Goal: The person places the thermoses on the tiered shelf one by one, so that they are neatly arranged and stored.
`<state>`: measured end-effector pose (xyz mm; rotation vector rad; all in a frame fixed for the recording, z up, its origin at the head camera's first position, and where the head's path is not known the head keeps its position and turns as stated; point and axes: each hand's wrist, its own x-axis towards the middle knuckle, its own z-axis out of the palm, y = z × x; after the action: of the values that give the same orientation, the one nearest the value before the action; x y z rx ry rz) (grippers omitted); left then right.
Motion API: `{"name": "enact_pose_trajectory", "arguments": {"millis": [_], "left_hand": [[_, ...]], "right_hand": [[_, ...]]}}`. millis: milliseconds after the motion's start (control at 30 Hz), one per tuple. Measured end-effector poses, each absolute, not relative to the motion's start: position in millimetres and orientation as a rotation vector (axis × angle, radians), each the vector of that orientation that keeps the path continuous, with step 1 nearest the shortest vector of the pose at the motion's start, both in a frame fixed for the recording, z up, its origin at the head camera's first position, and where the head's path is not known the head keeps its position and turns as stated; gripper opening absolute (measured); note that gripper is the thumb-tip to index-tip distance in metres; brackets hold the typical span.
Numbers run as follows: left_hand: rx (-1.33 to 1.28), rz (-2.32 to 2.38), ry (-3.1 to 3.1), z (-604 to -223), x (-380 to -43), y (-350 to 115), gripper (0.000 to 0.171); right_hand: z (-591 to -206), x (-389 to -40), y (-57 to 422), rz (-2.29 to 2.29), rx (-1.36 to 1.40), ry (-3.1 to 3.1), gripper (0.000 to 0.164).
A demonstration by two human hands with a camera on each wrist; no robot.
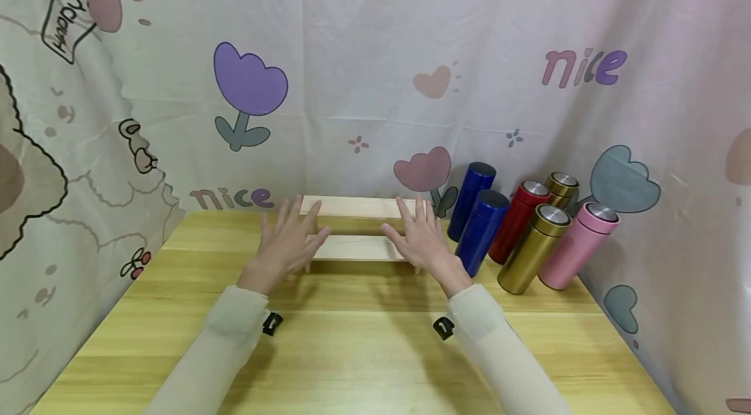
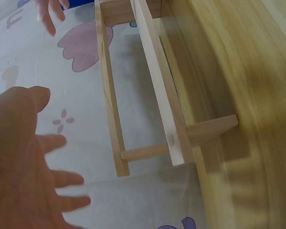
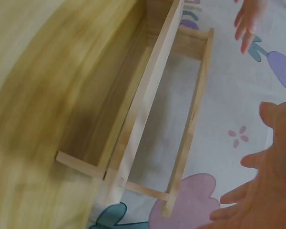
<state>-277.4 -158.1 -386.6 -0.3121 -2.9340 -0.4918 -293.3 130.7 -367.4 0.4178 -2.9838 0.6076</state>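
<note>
A two-tier rack of pale wood (image 1: 358, 248) stands at the back of the table, its upper board behind and above the lower one. Over its left end is my left hand (image 1: 285, 247), palm down with the fingers spread. Mirroring it, my right hand (image 1: 424, 242) is held over the right end, fingers also spread. Both wrist views show a gap between the hand and the wooden rack (image 2: 157, 71), and neither palm holds anything. In the right wrist view, the rack's side leg (image 3: 81, 164) reaches down to the tabletop.
Right of the rack stand several flasks: two blue flasks (image 1: 482, 232), a red flask (image 1: 519, 222), two gold flasks (image 1: 532, 252) and a pink flask (image 1: 577, 249). A printed curtain (image 1: 364, 76) hangs behind the wooden table (image 1: 352, 350).
</note>
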Motion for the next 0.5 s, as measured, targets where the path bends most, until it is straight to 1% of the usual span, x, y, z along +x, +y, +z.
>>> {"name": "enact_pose_trajectory", "arguments": {"millis": [133, 200, 267, 400, 500], "left_hand": [[-0.379, -0.574, -2.873, -391, -280, -165, 0.067], [-0.395, -0.632, -2.828, -394, -281, -169, 0.062], [-0.386, -0.703, -2.787, -398, -281, -174, 0.055], [-0.331, -0.906, -2.725, -405, -280, -184, 0.044], [-0.336, -1.045, -2.665, -411, -280, -191, 0.039]], "right_hand": [[-365, -285, 140, 0.803, 0.473, -2.905, 0.076], [-363, -279, 146, 0.843, 0.484, -2.851, 0.072], [-360, -274, 152, 0.862, 0.483, -2.786, 0.064], [-358, -267, 166, 0.863, 0.441, -2.690, 0.040], [-356, -263, 181, 0.891, 0.403, -2.662, 0.030]]}}
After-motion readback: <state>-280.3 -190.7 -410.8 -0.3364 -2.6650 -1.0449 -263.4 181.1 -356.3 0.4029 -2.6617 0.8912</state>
